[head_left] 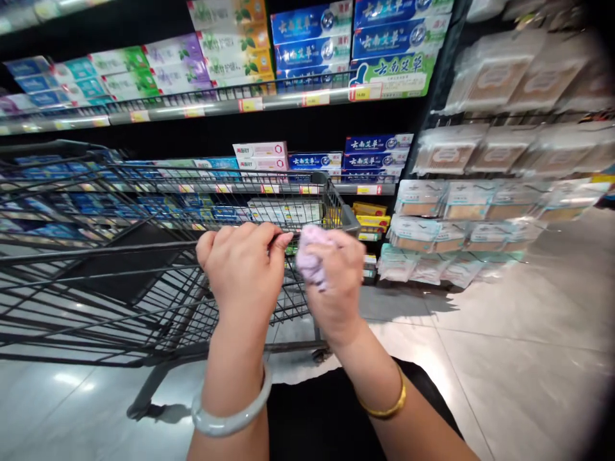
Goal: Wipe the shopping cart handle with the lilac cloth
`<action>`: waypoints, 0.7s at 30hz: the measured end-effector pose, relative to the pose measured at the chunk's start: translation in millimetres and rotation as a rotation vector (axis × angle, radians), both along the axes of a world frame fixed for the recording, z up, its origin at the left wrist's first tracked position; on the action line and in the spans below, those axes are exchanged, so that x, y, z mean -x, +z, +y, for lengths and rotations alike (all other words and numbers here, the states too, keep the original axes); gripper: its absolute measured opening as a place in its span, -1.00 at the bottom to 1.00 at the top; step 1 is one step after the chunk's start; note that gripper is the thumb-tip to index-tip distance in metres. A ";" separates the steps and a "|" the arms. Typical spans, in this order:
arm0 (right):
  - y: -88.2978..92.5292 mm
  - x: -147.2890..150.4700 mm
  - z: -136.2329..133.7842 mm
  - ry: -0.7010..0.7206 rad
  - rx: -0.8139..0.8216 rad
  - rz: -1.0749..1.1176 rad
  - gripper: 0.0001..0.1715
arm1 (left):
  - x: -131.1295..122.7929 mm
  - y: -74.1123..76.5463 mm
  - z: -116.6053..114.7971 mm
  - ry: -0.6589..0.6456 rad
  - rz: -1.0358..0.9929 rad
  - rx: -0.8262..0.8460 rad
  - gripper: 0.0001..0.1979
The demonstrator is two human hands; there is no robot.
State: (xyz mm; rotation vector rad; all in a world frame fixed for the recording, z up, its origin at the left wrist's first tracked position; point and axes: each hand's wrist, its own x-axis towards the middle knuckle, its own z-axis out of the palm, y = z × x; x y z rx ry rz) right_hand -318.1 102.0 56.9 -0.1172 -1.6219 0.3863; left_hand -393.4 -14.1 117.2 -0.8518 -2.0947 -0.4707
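Observation:
My left hand (243,272) is closed over the upper side rail of a dark wire shopping cart (120,252), with the knuckles facing up. Just to its right, my right hand (341,288) is clenched around a crumpled lilac cloth (310,256). The cloth bulges out beside the thumb, close to the cart's rail; whether it touches the metal I cannot tell. Motion slightly blurs the right hand. A pale bangle (230,416) circles the left wrist, and a gold bangle (387,400) the right one.
Behind the cart stand shelves of boxed toothpaste (312,32), with price tags along the shelf edge (192,109). Clear packs (497,77) hang on hooks at the right. A cart wheel (321,354) rests on the grey tiled floor (519,358).

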 end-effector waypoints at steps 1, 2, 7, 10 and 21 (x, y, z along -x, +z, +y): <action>-2.1 0.5 -1.8 0.036 -0.046 -0.037 -0.72 | -0.2 -0.9 1.1 -0.004 0.005 -0.006 -0.76; -3.9 0.2 -2.1 0.058 -0.072 -0.057 -0.72 | -0.3 -1.9 2.3 -0.011 0.010 -0.013 -0.76; -10.0 -4.5 11.5 -0.054 0.040 0.046 -0.70 | -1.4 -6.0 7.2 -0.034 0.023 -0.040 -0.70; -25.5 0.9 6.8 -0.069 -0.028 -0.006 -0.70 | -1.2 -8.2 9.3 -0.045 0.032 -0.063 -0.71; -35.4 -14.3 12.8 -0.051 -0.029 -0.077 -0.59 | 0.2 -12.7 12.5 -0.059 0.034 -0.115 -0.69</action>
